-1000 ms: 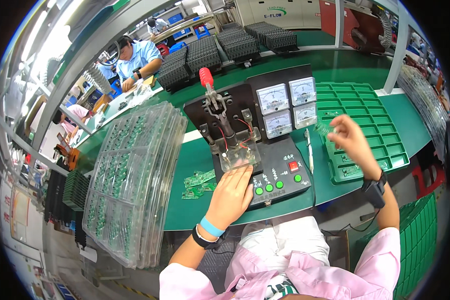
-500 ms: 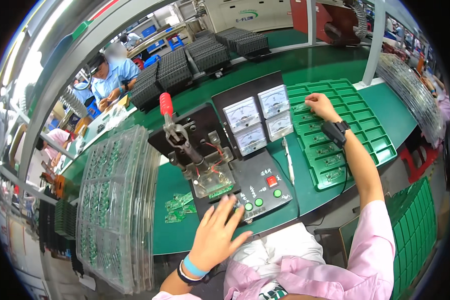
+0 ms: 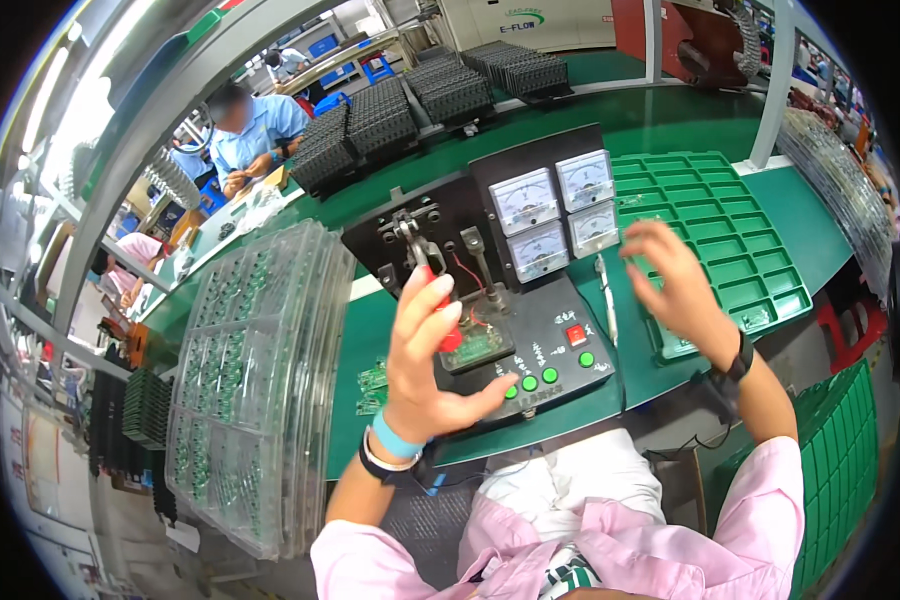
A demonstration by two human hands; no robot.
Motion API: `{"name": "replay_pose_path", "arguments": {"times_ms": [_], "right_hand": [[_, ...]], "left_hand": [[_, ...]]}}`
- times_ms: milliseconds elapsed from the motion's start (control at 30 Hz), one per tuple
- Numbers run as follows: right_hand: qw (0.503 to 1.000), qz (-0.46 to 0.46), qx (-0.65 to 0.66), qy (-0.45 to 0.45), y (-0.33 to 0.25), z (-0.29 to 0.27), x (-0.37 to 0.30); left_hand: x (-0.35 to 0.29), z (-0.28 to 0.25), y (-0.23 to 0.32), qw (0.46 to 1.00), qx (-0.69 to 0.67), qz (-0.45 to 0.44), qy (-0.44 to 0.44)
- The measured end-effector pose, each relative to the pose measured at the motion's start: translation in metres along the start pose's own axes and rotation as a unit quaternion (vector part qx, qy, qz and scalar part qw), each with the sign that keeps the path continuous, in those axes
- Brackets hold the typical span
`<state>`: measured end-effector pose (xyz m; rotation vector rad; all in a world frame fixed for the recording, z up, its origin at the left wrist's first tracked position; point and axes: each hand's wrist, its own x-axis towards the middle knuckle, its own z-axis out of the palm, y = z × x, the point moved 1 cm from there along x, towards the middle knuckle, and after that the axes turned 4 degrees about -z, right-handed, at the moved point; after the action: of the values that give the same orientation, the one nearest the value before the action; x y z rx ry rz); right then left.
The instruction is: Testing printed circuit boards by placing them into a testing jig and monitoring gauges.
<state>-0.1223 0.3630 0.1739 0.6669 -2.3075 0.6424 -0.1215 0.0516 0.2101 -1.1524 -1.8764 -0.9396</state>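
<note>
My left hand (image 3: 415,365) has its fingers curled over the red handle (image 3: 452,341) of a toggle clamp on a black test fixture (image 3: 485,385); its thumb stretches out by a green button (image 3: 511,391). Beyond those fingers a green circuit board (image 3: 480,346) lies in the fixture's nest, partly covered by the hand. My right hand (image 3: 675,285), slightly blurred, hovers over the near left side of a green compartment tray (image 3: 760,285). Its fingers are apart, and I see nothing in them. Loose green circuit boards (image 3: 372,385) lie left of the fixture, partly hidden by my left hand.
Four-dial meters aside, a white pen-like tool (image 3: 607,300) lies right of the fixture. Clear plastic trays of boards (image 3: 260,400) are stacked at left. Black racks (image 3: 380,115) line the far side. A person in blue (image 3: 260,135) works at far left.
The clamp's red handle has swung from upright down toward me, with my left hand now on it. My right hand has drawn back from the tray's far left compartments and spread its fingers.
</note>
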Motion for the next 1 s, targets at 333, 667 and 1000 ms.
{"name": "replay_pose_path", "arguments": {"times_ms": [333, 667, 1000], "right_hand": [[0.984, -0.135, 0.013, -0.118, -0.108, 0.056, -0.045], [0.99, -0.132, -0.037, -0.018, -0.115, 0.078, -0.077], [0.994, -0.107, -0.016, -0.02, -0.115, 0.084, -0.07]], "left_hand": [[-0.107, -0.032, 0.014, 0.949, 0.085, -0.252, -0.169], [-0.113, -0.037, 0.01, 0.936, 0.119, -0.266, -0.197], [-0.066, -0.038, -0.012, 0.897, 0.232, -0.2, -0.317]]}}
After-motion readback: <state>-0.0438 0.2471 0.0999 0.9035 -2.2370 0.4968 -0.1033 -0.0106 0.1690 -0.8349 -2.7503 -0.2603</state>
